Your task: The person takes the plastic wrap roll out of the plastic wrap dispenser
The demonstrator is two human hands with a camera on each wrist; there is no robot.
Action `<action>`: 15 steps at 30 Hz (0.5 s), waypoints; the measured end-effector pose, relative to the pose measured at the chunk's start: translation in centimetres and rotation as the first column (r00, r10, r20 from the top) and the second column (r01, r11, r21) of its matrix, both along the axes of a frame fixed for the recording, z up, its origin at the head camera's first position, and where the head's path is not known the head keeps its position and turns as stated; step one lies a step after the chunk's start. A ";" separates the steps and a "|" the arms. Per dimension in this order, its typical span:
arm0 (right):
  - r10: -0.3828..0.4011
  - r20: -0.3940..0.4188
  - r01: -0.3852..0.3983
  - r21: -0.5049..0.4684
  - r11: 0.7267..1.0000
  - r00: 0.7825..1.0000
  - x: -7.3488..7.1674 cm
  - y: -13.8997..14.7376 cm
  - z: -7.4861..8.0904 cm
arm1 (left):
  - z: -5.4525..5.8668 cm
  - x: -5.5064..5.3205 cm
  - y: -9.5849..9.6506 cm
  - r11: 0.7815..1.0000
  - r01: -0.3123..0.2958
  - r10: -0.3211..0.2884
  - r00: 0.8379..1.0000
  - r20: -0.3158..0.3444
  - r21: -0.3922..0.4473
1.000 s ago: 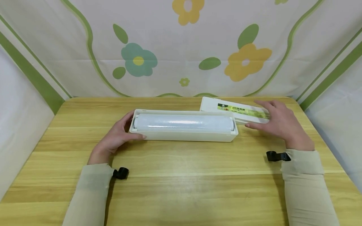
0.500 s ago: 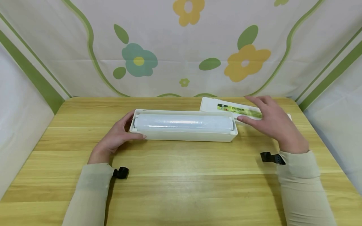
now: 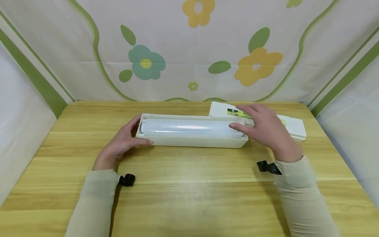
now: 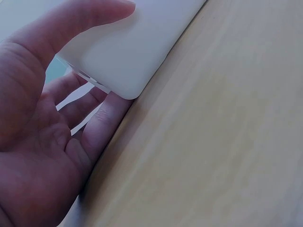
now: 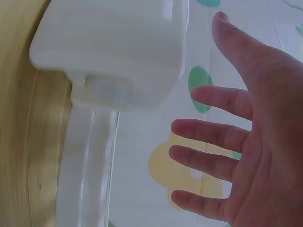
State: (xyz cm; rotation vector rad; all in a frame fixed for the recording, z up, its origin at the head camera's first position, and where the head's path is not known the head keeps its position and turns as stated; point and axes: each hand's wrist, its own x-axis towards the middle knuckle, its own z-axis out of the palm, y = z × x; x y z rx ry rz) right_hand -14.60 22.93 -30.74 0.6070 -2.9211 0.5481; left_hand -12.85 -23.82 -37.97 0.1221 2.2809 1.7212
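The left hand [image 3: 122, 142] has its grip round the left end of the box [image 3: 192, 141], thumb along the near wall and fingers behind, I'd guess to steady it where it sits on the surface [image 3: 189, 197]. The right hand [image 3: 263, 126] has a wide grip, thumb and fingers spread and holding nothing; it hangs over the box's right end, and from its wrist view looks apart from it. Behind the box and off to its right lies what seems to be its lid [image 3: 294, 127], slantwise, label [image 3: 234, 113] up, perhaps put there so the box's top is free to reach into. As for the contents, the box faces up and carries one shiny, pale roll [image 3: 189, 127], film by the look of it, lying lengthwise and nearly filling it from end to end. Whether anything is under the lid, I can't tell.
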 end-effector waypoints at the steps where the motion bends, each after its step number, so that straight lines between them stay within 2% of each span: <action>1: 0.012 -0.009 -0.011 0.004 1.000 1.000 0.0 -0.4 -0.1 | 0.0 0.0 0.0 1.000 0.001 -0.001 1.000 -0.001 0.000; 8: 0.057 -0.020 -0.056 0.031 0.998 0.998 -0.2 -2.6 -0.6 | -0.1 -0.3 0.2 1.000 0.004 -0.004 1.000 -0.012 -0.001; 15: 0.035 0.028 -0.037 0.059 0.998 0.999 0.6 -4.7 -0.3 | 0.0 -0.4 0.3 1.000 0.002 -0.003 1.000 -0.006 -0.002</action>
